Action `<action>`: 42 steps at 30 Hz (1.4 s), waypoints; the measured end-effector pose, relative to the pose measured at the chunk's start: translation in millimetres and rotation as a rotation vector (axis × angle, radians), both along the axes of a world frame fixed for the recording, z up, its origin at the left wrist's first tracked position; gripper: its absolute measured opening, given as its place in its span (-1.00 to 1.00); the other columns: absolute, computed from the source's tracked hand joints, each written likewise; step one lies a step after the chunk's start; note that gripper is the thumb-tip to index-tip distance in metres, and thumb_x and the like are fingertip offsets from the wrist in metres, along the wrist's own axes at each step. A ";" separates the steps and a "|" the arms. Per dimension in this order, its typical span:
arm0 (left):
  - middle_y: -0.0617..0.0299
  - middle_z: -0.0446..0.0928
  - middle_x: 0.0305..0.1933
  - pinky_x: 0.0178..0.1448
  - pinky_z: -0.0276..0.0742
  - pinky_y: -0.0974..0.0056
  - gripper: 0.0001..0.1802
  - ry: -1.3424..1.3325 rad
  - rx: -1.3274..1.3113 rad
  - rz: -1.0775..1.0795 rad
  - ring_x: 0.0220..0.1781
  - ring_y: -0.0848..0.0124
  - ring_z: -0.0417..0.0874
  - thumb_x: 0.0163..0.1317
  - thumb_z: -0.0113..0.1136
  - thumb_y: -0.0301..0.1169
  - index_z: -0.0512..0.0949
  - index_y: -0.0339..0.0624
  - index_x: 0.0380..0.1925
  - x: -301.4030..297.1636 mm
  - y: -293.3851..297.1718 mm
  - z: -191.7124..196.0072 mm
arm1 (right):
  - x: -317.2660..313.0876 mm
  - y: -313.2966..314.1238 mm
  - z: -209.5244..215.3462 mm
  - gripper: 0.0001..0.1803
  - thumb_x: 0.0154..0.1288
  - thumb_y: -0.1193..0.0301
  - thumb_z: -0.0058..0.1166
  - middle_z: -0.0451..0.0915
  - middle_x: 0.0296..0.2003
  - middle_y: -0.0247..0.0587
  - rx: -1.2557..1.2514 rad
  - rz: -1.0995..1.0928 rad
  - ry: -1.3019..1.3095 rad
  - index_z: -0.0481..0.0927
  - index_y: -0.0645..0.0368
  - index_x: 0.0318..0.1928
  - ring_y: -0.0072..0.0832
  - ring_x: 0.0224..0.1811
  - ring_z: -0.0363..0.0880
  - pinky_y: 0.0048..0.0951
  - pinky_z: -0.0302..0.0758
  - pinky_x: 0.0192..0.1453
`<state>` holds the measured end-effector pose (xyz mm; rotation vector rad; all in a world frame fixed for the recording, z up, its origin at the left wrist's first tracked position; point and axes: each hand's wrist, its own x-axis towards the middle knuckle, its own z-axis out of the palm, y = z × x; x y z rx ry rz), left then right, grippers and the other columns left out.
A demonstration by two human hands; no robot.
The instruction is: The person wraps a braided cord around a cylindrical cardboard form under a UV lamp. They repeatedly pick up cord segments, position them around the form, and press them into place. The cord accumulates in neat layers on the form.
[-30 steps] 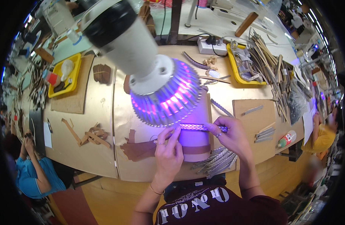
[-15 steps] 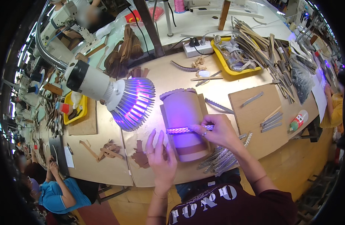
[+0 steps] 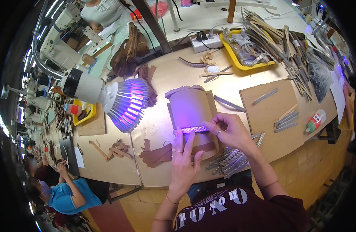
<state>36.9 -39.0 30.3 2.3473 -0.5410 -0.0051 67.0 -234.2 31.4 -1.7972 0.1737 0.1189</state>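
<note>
A woven silvery strip point(image 3: 195, 129) lies across a cardboard-covered cylinder point(image 3: 188, 104), lit violet by the lamp. My left hand point(image 3: 184, 166) is open, its long fingers stretched out and the fingertips at the strip's left end. At the right end, my right hand point(image 3: 233, 133) has its thumb and forefinger closed on the strip, the other fingers curled. A brown band point(image 3: 207, 147) goes round the cylinder below the strip. Several more woven strips point(image 3: 232, 160) are heaped under my right wrist. Brown flat pieces point(image 3: 156, 155) lie left of the cylinder.
A finned lamp point(image 3: 127, 101) on a bendable metal neck hangs left of the cylinder. At the right lies a cardboard sheet point(image 3: 268, 127) with short grey strips; a bottle point(image 3: 314, 123) stands beyond it. A yellow tray point(image 3: 249, 69) and power strip point(image 3: 203, 43) are behind. Co-workers sit at left.
My left hand has moved up and right, bringing its fingertips to the strip's left end. My right hand has slid outward to the strip's right end. The head view has shifted slightly.
</note>
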 end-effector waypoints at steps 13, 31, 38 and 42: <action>-0.24 0.11 0.47 0.47 0.17 -0.08 -0.34 -0.037 0.076 -0.007 0.48 -0.10 0.20 0.28 0.24 -0.22 0.32 -0.13 0.36 2.1 -0.8 2.2 | -4.4 -2.7 -25.5 -0.62 0.32 0.17 0.25 0.46 -0.63 -0.41 0.070 0.014 0.089 0.61 0.29 -0.41 -0.69 -0.55 0.30 -0.52 0.29 -0.47; -0.27 0.09 0.48 0.48 0.17 -0.06 -0.38 -0.044 0.019 0.031 0.48 -0.16 0.18 0.30 0.20 -0.32 0.33 -0.16 0.35 -1.3 -5.7 -3.2 | -13.1 13.2 -41.3 -0.62 0.28 0.15 0.28 0.38 -0.67 -0.35 -0.147 -0.113 0.050 0.54 0.23 -0.38 -0.54 -0.63 0.32 -0.44 0.32 -0.49; -0.26 0.09 0.48 0.55 -0.07 -0.13 -0.38 -0.080 -0.072 -0.019 0.50 -0.17 0.14 0.37 0.09 -0.25 0.26 -0.20 0.38 6.8 4.5 -1.5 | -1.1 11.0 -43.9 -0.74 0.34 0.27 0.22 0.47 -0.55 -0.43 0.088 -0.055 -0.202 0.56 0.22 -0.30 -0.70 -0.51 0.32 -0.57 0.32 -0.43; -0.25 0.13 0.47 0.56 -0.10 -0.13 -0.37 -0.165 -0.117 -0.005 0.49 -0.15 0.16 0.40 0.05 -0.21 0.22 -0.22 0.39 48.0 -5.1 1.7 | 57.8 -7.9 -27.6 -0.78 0.39 0.28 0.17 0.49 -0.46 -0.56 0.141 0.058 -0.145 0.60 0.20 -0.26 -0.80 -0.42 0.33 -0.69 0.29 -0.32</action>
